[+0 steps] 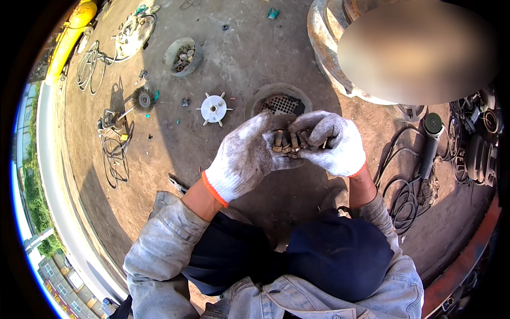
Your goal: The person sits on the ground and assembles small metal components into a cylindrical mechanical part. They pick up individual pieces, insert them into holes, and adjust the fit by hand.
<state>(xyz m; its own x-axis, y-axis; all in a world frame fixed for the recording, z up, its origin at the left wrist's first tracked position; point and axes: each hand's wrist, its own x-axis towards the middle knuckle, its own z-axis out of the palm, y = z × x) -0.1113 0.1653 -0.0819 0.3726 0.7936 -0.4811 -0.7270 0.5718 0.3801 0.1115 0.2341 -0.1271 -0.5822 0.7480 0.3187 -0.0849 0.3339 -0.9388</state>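
Both my hands wear white knit work gloves with orange cuffs, dirty grey at the palms and fingers. My left hand [243, 151] is curled under several short rusty bolts [287, 142] and cradles them above the ground in front of my knees. From the other side, my right hand [336, 144] meets the same handful with thumb and fingers pinched on the bolts. How many of them the right fingers grip is hidden by the glove. Just beyond my hands is a round metal container [255, 101] with a dark grid inside, partly covered by the gloves.
A white wheel-shaped part with short spokes [213, 109] lies left of the container. Farther off stands a tub of metal pieces [174, 65]. A wire-brush power tool [111, 119] with cable lies left, a grinder [429, 146] with coiled cable right. A large rusty ring [321, 45] stands far right.
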